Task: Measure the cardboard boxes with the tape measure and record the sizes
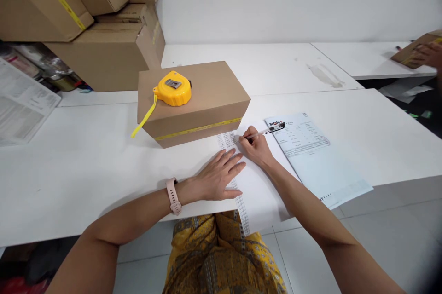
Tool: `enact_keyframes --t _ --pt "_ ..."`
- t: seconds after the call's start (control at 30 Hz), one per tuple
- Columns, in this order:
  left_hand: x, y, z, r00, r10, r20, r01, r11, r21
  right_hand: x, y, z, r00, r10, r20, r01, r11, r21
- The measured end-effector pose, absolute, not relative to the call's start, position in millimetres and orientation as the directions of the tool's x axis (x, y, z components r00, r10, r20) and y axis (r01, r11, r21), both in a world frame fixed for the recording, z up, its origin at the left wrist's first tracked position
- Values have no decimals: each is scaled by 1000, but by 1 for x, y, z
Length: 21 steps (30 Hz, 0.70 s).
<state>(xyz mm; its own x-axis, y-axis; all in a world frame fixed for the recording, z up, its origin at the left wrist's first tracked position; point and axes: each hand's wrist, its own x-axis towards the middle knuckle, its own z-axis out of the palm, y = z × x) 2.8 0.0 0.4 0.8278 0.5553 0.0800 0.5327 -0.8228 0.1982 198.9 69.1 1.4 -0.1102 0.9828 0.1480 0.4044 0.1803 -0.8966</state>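
My right hand is closed round a black-and-clear pen, its tip down at the upper part of a white sheet of paper. Columns of small writing run along the sheet's left side. Fingers spread, my left hand lies flat on the paper's left edge; a pale pink watch is on that wrist. Just beyond both hands stands a closed cardboard box with yellow tape along its front. On the box lies a yellow tape measure, its strap hanging over the edge.
Right of the paper lies a light blue printed form. Several cardboard boxes are stacked at the back left, beside a plastic-sleeved document. At the far right, another person's hand touches a box. The white table's front edge is close.
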Motion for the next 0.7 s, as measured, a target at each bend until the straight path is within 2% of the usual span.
enact_keyframes --t 0.7 --pt "3 -1 -1 821 563 93 534 -816 221 199 68 5 -97 988 122 417 151 -896"
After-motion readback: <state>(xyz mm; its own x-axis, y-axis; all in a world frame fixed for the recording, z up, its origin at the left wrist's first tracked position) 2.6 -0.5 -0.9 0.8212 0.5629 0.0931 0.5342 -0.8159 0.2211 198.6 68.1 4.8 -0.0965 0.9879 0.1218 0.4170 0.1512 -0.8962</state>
